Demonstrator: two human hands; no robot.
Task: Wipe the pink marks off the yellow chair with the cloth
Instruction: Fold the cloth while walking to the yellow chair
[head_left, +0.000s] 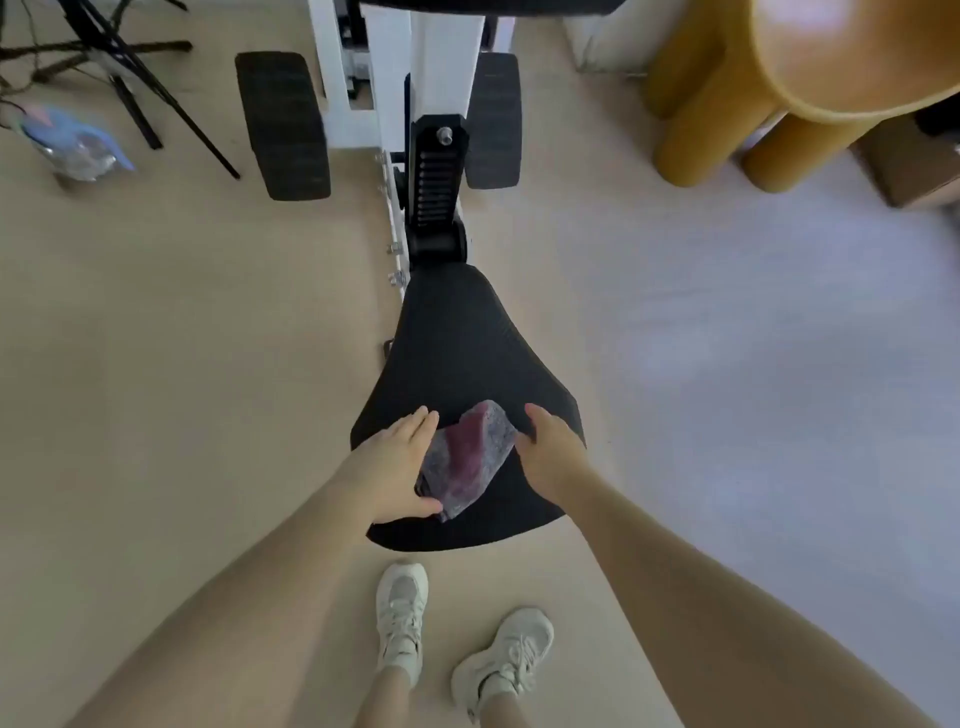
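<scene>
cloth (465, 457), grey with a dark pink-red stain down its middle, lies folded on the near end of a black seat (457, 343), between the two hands. left hand (397, 465) sits at its left edge, fingers straight and together, thumb laid against the cloth's near corner; whether the fingertips go under the fold cannot be told. right hand (548, 449) is at the cloth's right edge, fingers loosely bent downward, their tips hidden behind the hand, so it is unclear whether they pinch the cloth or only touch it. both forearms run out of the bottom of the view. two white shoes (400, 618) stand on the beige floor just below the seat, legs cut off at the lower edge. beyond the seat a black ribbed post joins a white frame (395, 67), with a black pedal (283, 124) to each side; the frame's top is cut off. far right, well apart from the hands and cloth, stands the yellow chair (779, 93), only its thick legs and part of its rounded top in view; pink marks on it cannot be made out. far left, black tripod legs and a blurred bluish bag (78, 145).
</scene>
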